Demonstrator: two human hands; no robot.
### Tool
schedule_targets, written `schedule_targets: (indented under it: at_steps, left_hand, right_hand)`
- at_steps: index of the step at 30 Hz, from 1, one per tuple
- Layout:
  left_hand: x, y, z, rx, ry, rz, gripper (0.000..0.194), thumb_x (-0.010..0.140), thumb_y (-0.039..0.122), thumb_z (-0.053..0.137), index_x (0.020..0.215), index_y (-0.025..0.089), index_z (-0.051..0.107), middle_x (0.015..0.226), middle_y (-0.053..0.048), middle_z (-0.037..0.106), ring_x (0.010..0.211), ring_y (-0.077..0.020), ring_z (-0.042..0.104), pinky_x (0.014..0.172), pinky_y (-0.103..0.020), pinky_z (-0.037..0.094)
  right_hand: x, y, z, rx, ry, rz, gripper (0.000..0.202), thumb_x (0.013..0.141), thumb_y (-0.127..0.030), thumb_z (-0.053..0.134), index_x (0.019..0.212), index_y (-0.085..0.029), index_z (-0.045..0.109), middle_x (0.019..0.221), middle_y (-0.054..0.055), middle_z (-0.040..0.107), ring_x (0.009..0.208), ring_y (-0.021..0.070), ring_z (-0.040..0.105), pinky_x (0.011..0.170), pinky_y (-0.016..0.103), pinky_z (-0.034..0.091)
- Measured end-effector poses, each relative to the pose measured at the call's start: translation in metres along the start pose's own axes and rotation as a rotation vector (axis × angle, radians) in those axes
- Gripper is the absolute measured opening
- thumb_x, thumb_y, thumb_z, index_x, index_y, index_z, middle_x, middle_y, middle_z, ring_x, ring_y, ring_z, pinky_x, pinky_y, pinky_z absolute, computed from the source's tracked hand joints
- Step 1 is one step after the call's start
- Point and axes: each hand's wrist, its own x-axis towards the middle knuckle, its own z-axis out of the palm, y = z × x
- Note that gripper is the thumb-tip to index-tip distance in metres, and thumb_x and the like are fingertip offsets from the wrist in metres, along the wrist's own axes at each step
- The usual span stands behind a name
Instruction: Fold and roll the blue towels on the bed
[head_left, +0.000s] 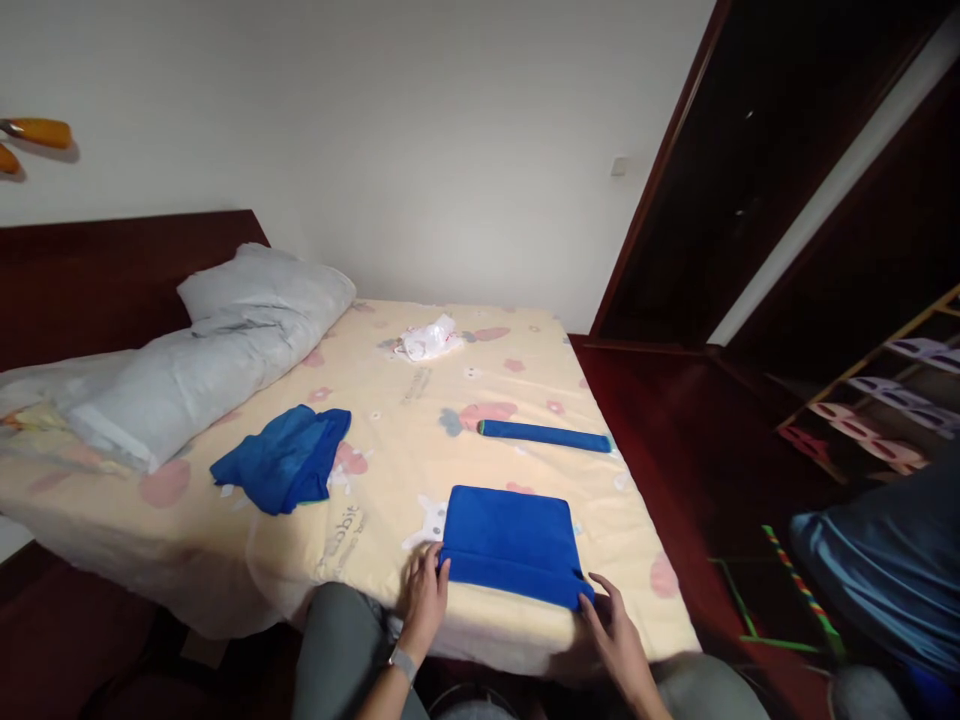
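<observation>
Your left hand [424, 598] and right hand [618, 642] are both bare, set well apart and reaching forward. Your left forearm [385, 694] rises from the lower edge and slants inward to the right; your left wrist [406, 657] wears a pale band and is roughly in line with the forearm. On that hand the fingers [432, 560] point forward, slightly bent, with the thumb close beside the index finger. Your right forearm [646, 692] slants forward to the left. Your right index finger arches above the thumb, both directed inward. Whether either grip is closed cannot be determined. Your knees are spread, left knee [339, 622] and right knee [709, 684] outside the forearms
</observation>
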Motion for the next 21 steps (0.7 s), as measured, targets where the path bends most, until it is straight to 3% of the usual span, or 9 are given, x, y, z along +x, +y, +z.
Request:
schedule_targets:
  at_steps: [9, 12, 14, 17, 21]
  left_hand:
    - [-0.002, 0.001, -0.010, 0.226, -0.005, 0.089, 0.034, 0.104, 0.037, 0.043, 0.129, 0.028, 0.064, 0.121, -0.009, 0.071, 0.114, -0.0289, 0.066, 0.097, -0.049, 0.055]
    - [0.002, 0.017, -0.016, 0.242, -0.058, 0.193, 0.039, 0.105, 0.026, 0.038, 0.135, 0.029, 0.062, 0.132, -0.008, 0.067, 0.126, -0.0275, 0.061, 0.105, -0.048, 0.052]
    - [0.003, 0.035, -0.018, 0.218, -0.158, 0.341, 0.045, 0.104, 0.023, 0.037, 0.146, 0.029, 0.053, 0.147, -0.005, 0.059, 0.138, -0.0252, 0.051, 0.114, -0.047, 0.046]
    - [-0.002, 0.065, -0.014, 0.190, -0.326, 0.561, 0.056, 0.105, 0.028, 0.039, 0.160, 0.029, 0.030, 0.164, 0.000, 0.037, 0.151, -0.0225, 0.034, 0.124, -0.046, 0.034]
    - [-0.007, 0.083, -0.003, 0.162, -0.418, 0.587, 0.060, 0.106, 0.036, 0.040, 0.163, 0.028, 0.021, 0.166, 0.000, 0.032, 0.152, -0.0200, 0.033, 0.124, -0.043, 0.033]
  right_hand:
    - [0.006, 0.005, 0.010, -0.451, 0.064, -0.265, 0.043, 0.100, -0.055, 0.037, 0.111, -0.027, 0.068, 0.096, 0.009, 0.075, 0.080, 0.0298, 0.070, 0.070, 0.045, 0.058]
    - [0.005, -0.006, 0.012, -0.655, 0.168, -0.298, 0.039, 0.100, -0.045, 0.038, 0.113, -0.027, 0.070, 0.104, 0.013, 0.071, 0.083, 0.0305, 0.067, 0.070, 0.046, 0.057]
    - [0.001, -0.016, 0.019, -0.692, 0.211, -0.354, 0.035, 0.099, -0.038, 0.042, 0.119, -0.028, 0.069, 0.117, 0.014, 0.068, 0.097, 0.0320, 0.066, 0.081, 0.049, 0.056]
    - [-0.010, -0.033, 0.042, -0.655, 0.100, -0.536, 0.043, 0.099, -0.030, 0.044, 0.140, -0.028, 0.057, 0.141, 0.012, 0.060, 0.126, 0.0317, 0.058, 0.106, 0.051, 0.049]
    - [-0.021, -0.040, 0.076, -0.729, -0.088, -0.704, 0.063, 0.102, -0.033, 0.044, 0.162, -0.027, 0.025, 0.158, 0.006, 0.046, 0.143, 0.0274, 0.046, 0.116, 0.048, 0.041]
